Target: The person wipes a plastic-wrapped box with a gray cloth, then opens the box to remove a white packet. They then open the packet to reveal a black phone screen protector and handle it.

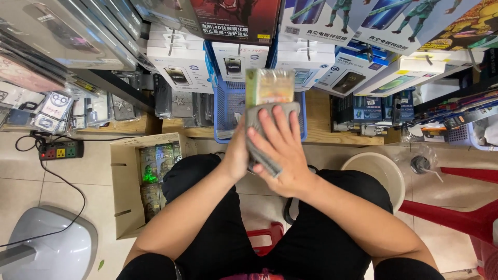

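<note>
The right hand's fingers (272, 129) lie spread and pressed flat on a grey cloth (259, 150), wrapped against the lower part of a flat packaged item (270, 87). The left hand (236, 155) grips that package from behind, its fingers closed around it but mostly hidden. The package stands upright, long axis vertical, above both hands, over the person's lap. Beyond it sits a blue basket (225, 114) on a wooden shelf (321, 124); a cardboard box (127, 181) stands at left, a white bucket (381, 171) at right.
</note>
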